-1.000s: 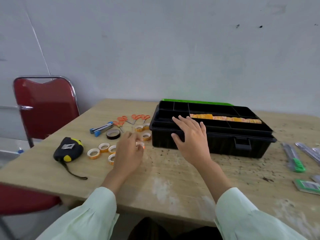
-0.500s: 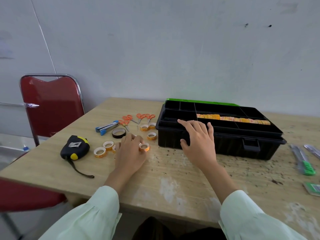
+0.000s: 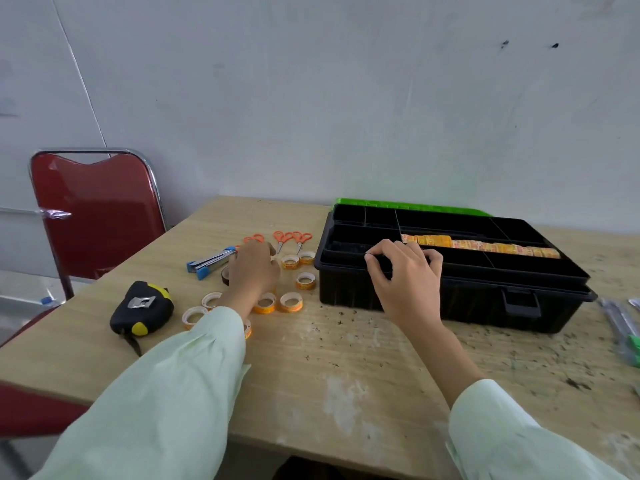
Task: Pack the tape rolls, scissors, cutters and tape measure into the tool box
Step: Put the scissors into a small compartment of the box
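The black tool box [image 3: 415, 299] lies open on the wooden table, with a row of orange tape rolls [image 3: 485, 245] in one middle compartment. My right hand [image 3: 405, 277] grips the box's front-left rim, fingers curled over it. Palm down, my left hand [image 3: 254, 268] covers a dark tape roll [image 3: 225, 273] beside the orange scissors [image 3: 284, 239]; its fingertips are hidden. Several small orange tape rolls [image 3: 291, 302] lie loose around that hand. A black and yellow tape measure [image 3: 142, 308] sits further left. Cutters with green ends [image 3: 623, 327] lie at the right edge.
A blue and silver tool [image 3: 211, 263] lies left of my left hand. A red chair [image 3: 97, 216] stands at the table's left side against the wall. A green lid edge [image 3: 408, 205] shows behind the box. Dark specks dot the tabletop [image 3: 346, 358] in front of the box.
My left hand has moved away from me, from the nearer tape rolls to the dark roll by the scissors. My right hand's fingers have curled onto the box rim.
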`<move>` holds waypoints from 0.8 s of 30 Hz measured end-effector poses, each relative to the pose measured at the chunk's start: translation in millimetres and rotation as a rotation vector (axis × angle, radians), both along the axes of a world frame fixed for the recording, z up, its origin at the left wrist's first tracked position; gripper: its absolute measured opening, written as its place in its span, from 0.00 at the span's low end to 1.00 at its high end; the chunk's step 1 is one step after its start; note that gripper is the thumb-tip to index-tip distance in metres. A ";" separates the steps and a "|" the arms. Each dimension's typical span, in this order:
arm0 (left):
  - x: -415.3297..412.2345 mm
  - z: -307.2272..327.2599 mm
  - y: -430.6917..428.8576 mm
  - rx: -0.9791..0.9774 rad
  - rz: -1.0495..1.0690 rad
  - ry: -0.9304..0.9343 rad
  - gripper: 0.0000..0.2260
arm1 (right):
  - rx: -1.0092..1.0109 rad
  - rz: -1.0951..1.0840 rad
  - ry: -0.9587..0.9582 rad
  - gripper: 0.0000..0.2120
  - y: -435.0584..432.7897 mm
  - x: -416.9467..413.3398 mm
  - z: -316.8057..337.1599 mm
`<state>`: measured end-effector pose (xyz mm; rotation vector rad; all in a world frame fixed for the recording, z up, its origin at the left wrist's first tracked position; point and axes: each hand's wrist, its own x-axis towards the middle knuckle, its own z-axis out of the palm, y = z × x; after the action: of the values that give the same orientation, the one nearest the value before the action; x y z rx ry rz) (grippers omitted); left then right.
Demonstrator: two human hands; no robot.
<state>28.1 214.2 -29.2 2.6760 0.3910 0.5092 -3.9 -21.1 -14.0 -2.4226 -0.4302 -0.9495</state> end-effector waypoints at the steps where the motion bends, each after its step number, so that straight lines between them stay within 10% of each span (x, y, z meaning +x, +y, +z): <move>1: 4.8 -0.9 2.3 0.030 0.007 0.012 0.13 | 0.006 -0.002 -0.004 0.05 0.4 0.9 -0.3; 9: 25.8 -5.4 11.5 0.211 0.053 0.266 0.13 | -0.002 -0.050 -0.104 0.08 4.4 5.8 -7.7; 15: 26.6 -10.1 8.2 0.257 -0.014 0.116 0.08 | -0.019 -0.086 -0.155 0.10 6.1 8.6 -11.0; 24: 21.5 -9.0 8.2 -0.198 -0.050 -0.185 0.13 | -0.031 -0.079 -0.149 0.09 5.7 8.7 -11.4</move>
<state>49.6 222.4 -38.2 2.4182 0.3038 0.6602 4.8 -15.4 -25.4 -2.4212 -0.4066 -1.1716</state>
